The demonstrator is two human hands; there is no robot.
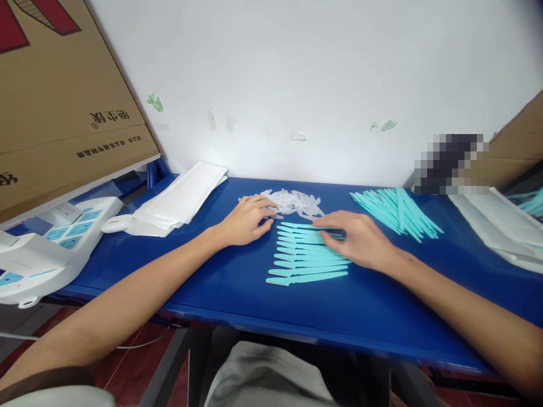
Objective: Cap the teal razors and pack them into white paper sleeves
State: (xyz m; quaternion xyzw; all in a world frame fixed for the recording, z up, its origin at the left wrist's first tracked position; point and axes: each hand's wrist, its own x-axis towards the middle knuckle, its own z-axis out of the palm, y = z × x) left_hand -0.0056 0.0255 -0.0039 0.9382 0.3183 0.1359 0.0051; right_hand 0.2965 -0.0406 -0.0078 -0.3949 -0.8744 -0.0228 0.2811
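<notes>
On the blue table [254, 302], turquoise eyebrow razors [314, 278] lie side by side in a column, blades toward the left. Over the far end of that column is my right hand [360, 240]; its index finger and thumb are apart, and the fingertips touch or hover just above the farthest razors. Behind the column sits a heap of small translucent plastic caps [294, 202]. My left hand [247, 220] rests at the heap's left edge with fingers spread, covering some caps. One cap lies close by its fingertips. Both palms face down, so what is beneath them is hidden.
A loose pile of turquoise razors [396, 212] lies at the right. White sleeves [182, 198] are stacked at the left, beside a white power strip [80, 232]. A large cardboard box [63, 102] leans in at the left. More white packaging [500, 226] lies far right.
</notes>
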